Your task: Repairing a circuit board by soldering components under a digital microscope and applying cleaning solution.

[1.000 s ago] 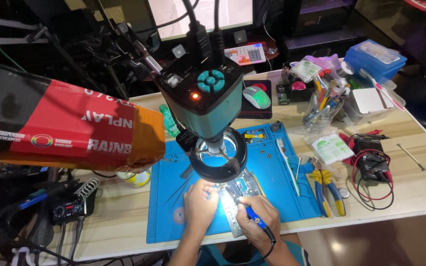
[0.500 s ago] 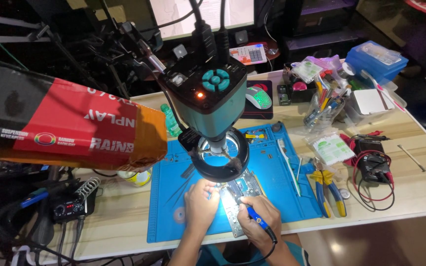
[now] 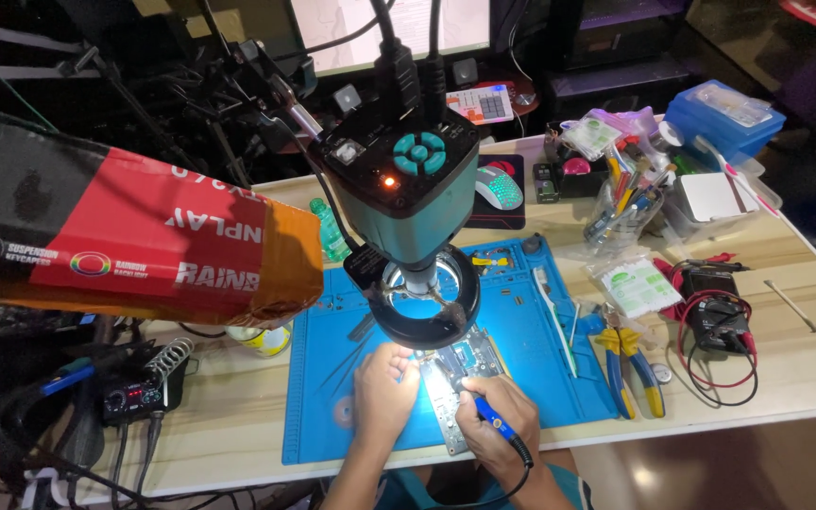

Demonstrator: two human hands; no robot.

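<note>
A wooden table (image 3: 805,368) carries everything; on it a blue work mat (image 3: 540,378) spreads beneath both hands; a teal microscope camera (image 3: 408,189) with its ring light (image 3: 425,307) hangs just above and beyond them; the circuit board (image 3: 450,378) lies on the mat between the hands; the left hand (image 3: 384,392) presses flat beside the board's left edge, fingers loosely spread; the right hand (image 3: 498,416) closes around a blue-handled soldering iron (image 3: 495,416), tip at the board; yellow-and-blue pliers (image 3: 630,364) lie right of that grip.

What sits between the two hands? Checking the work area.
A circuit board lies between the left hand and the right hand, seen from the head view.
</note>
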